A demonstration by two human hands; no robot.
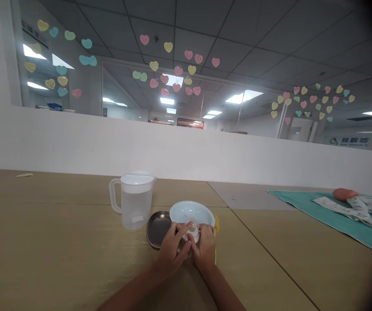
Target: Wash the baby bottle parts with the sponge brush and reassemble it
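Note:
Between my two hands is a baby bottle nipple, with a clear domed top and a white collar ring. My left hand is closed around its left side, with a finger across the clear top. On the other side, my right hand grips the collar, its thumb in front. The hands are over the near edge of a pale blue bowl. A dark metal tray lies just left of them, partly behind my left hand. Something yellow shows beside the bowl, mostly hidden.
A clear plastic pitcher with a handle stands behind the tray. On the right, a teal mat carries patterned cloth and an orange-pink rounded object. A low white wall with glass above borders the table.

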